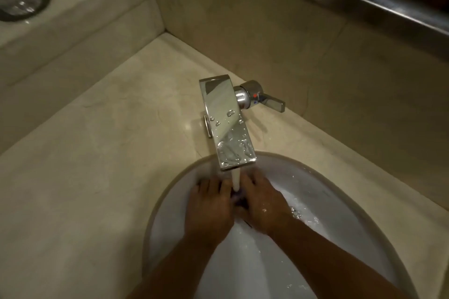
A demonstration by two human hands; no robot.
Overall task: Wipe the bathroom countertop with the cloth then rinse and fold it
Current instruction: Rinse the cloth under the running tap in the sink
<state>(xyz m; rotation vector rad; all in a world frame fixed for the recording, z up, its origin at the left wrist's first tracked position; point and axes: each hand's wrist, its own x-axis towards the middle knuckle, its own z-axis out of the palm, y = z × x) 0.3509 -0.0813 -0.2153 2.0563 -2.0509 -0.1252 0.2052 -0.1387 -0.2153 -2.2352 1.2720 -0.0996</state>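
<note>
With the left hand [209, 209] and right hand [262, 206] bunched around the barely visible cloth [237, 198] under the running tap [227, 126], splashback could well wet the table [97, 153].

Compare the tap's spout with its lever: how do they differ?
The spout is broad, flat and dotted with drops; the lever is smaller, with red and blue marks beside it. The spout reaches over the sink with water running from it; the lever points sideways above the countertop. Both are shiny metal.
</note>
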